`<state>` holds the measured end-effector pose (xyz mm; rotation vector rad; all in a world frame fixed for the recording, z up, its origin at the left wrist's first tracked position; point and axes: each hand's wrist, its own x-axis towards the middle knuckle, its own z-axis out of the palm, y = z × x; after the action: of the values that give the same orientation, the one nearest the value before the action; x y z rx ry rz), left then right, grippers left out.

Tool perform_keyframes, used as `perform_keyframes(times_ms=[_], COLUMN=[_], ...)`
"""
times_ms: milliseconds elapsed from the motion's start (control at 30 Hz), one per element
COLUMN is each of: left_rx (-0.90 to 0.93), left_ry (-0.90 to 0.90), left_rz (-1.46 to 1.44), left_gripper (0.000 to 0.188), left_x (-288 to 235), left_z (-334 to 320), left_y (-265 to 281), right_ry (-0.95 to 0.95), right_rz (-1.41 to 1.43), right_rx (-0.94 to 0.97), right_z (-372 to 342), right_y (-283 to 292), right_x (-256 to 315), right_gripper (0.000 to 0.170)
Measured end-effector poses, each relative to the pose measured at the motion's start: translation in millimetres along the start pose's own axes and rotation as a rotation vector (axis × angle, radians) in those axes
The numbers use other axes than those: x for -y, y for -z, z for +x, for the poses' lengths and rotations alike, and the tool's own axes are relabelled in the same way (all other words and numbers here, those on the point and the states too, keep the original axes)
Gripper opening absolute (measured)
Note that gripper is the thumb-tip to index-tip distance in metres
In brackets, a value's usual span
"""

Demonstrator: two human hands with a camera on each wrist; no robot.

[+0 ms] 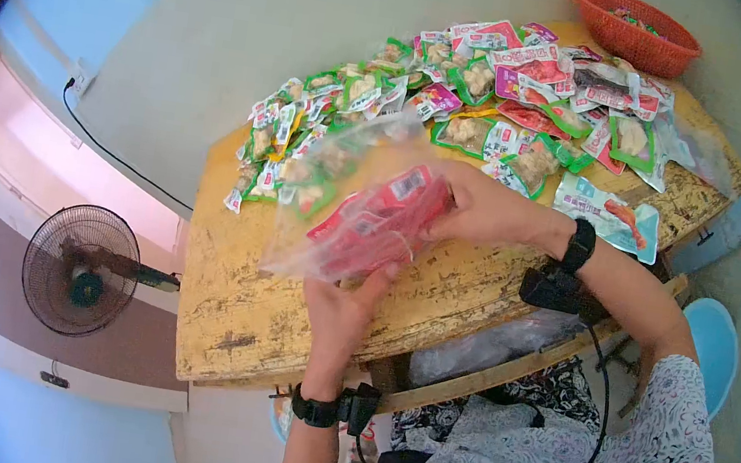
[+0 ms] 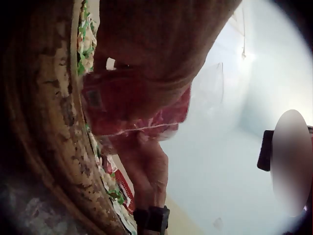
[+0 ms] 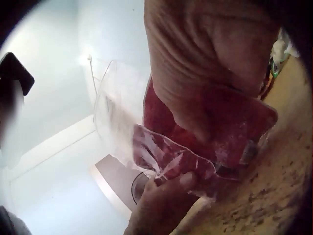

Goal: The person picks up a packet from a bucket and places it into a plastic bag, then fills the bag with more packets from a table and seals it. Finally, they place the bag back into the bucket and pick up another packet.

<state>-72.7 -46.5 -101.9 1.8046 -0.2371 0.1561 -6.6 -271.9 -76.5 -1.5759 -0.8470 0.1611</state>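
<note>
Over the table's front part, a clear plastic bag hangs around red flat packets with white label patches. My right hand grips the packets from the right, its fingers lying over a red face in the right wrist view. From below, my left hand pinches the bag's edge, the thumb pressed on the crinkled film. The left wrist view shows the red packets between both hands. Part of the packets is hidden behind the fingers.
Many small snack packets lie heaped along the back of the worn yellow table. A blue-white packet lies near the right forearm. A red basket stands at the back right corner. A fan is at the left.
</note>
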Motion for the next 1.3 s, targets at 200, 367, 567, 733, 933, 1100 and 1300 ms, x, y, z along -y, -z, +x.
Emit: perform_keyframes(times_ms=[200, 367, 567, 733, 933, 1100, 1300], left_rx=[-0.037, -0.060, -0.280, -0.072, 0.156, -0.150, 0.088], left_ry=[-0.038, 0.054, -0.312, -0.201, -0.306, -0.279, -0.005], left_rz=[-0.032, -0.105, 0.208, 0.280, 0.190, 0.295, -0.114], left_gripper=[0.058, 0.063, 0.056, 0.074, 0.082, 0.083, 0.077], left_x=[-1, 0, 5, -15, -13, -6, -22], left_z=[-3, -2, -4, -29, -39, -30, -13], left_y=[-2, -8, -26, -36, -35, 7, 24], right_ry=[0.035, -0.247, -0.174, 0.023, -0.174, -0.098, -0.139], right_rz=[0.114, -0.455, -0.237, -0.133, -0.022, 0.138, 0.188], right_rx=[0.085, -0.327, -0.132, -0.172, -0.266, -0.233, 0.034], right_z=[13, -1, -29, -36, -31, -28, -19], right_y=[7, 2, -35, -49, -19, -13, -10], right_x=[-21, -13, 20, 23, -23, -14, 10], right_gripper=[0.068, 0.065, 0.069, 0.063, 0.054, 0.046, 0.045])
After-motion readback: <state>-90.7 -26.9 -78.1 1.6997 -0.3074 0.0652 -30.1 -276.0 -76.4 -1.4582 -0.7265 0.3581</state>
